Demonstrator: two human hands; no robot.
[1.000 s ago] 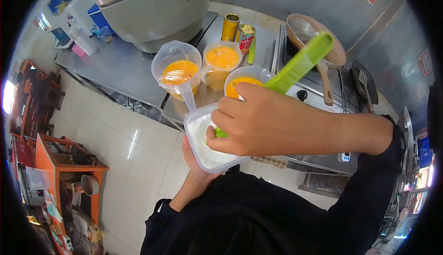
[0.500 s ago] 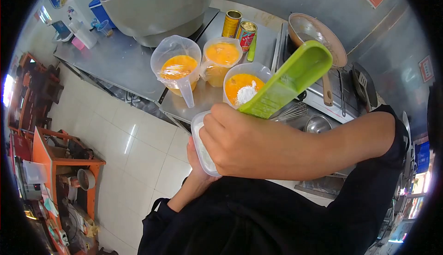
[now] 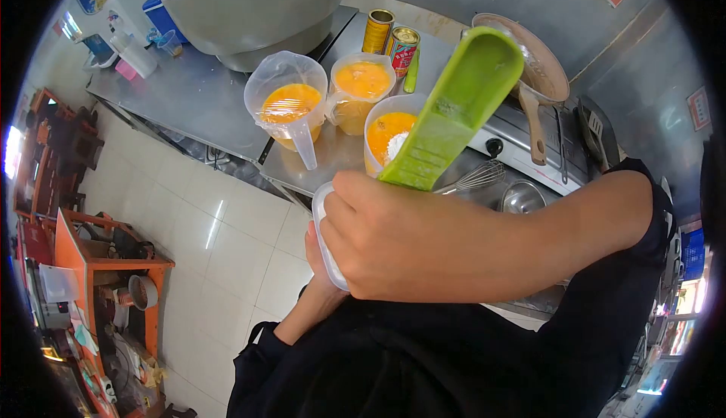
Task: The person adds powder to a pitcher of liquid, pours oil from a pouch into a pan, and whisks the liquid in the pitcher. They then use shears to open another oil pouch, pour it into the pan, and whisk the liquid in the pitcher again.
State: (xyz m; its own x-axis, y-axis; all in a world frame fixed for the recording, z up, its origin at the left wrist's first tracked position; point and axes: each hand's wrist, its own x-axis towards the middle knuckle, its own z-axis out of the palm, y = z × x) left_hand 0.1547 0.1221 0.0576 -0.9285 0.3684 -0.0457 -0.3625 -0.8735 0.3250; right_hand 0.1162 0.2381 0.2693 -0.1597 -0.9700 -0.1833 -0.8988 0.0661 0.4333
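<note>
My right hand (image 3: 382,240) is wrapped round a green plastic scoop (image 3: 463,104), whose trough-shaped end points up and to the right and carries traces of white powder. Under that fist, my left hand (image 3: 324,270) grips a translucent plastic container (image 3: 325,255) from its left side; the right hand covers most of its inside. Just beyond the hands stands a pitcher (image 3: 372,127) of orange-yellow liquid with a heap of white powder (image 3: 396,144) on it, partly hidden by the scoop. Two more pitchers of similar liquid, a left one (image 3: 283,66) and a middle one (image 3: 355,116), stand beside it.
Two cans (image 3: 403,49) stand behind the pitchers. A whisk (image 3: 480,178) and a metal bowl (image 3: 522,197) lie to the right, near a stove (image 3: 522,153) with a frying pan (image 3: 556,70). A large grey pot (image 3: 261,10) sits at the back left. An orange shelf (image 3: 113,263) is on the left.
The scoop's trough end has swung left and a little higher, now covering more of the powder heap. My right hand has shifted slightly, still over the container.
</note>
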